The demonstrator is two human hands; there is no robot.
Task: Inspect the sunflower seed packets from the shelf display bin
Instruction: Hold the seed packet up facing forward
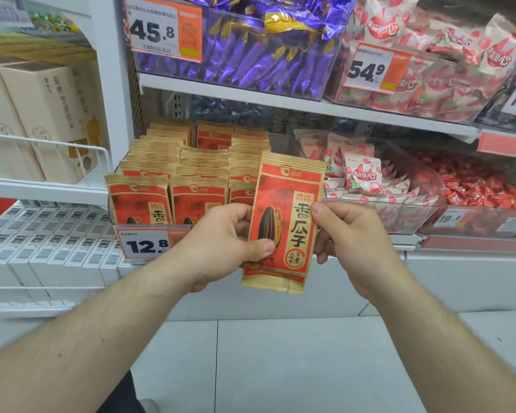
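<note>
White store shelving (251, 95) fills the view ahead of me, with pale floor tiles (280, 368) below. I hold one sunflower seed packet (283, 225) upright in front of the shelf, its printed face toward me, showing a dark striped seed and large characters on red. My left hand (221, 242) grips its left edge, thumb pressed across the front near the lower part and fingers curled behind. My right hand (349, 236) pinches the right edge higher up, thumb on the front. Just behind the packet, the clear display bin (113, 225) holds rows of matching red-and-tan packets (173, 174) standing on end, and a price tag (145, 244) reading 12.8 is fixed to its front. To the right sits a bin of pink-and-white strawberry candy packs (361, 174), then red wrapped sweets (483, 183). Above are purple foil wrappers (251, 49) behind a 45.8 tag (164, 28). Beige cartons (42, 114) stand at the left.
</note>
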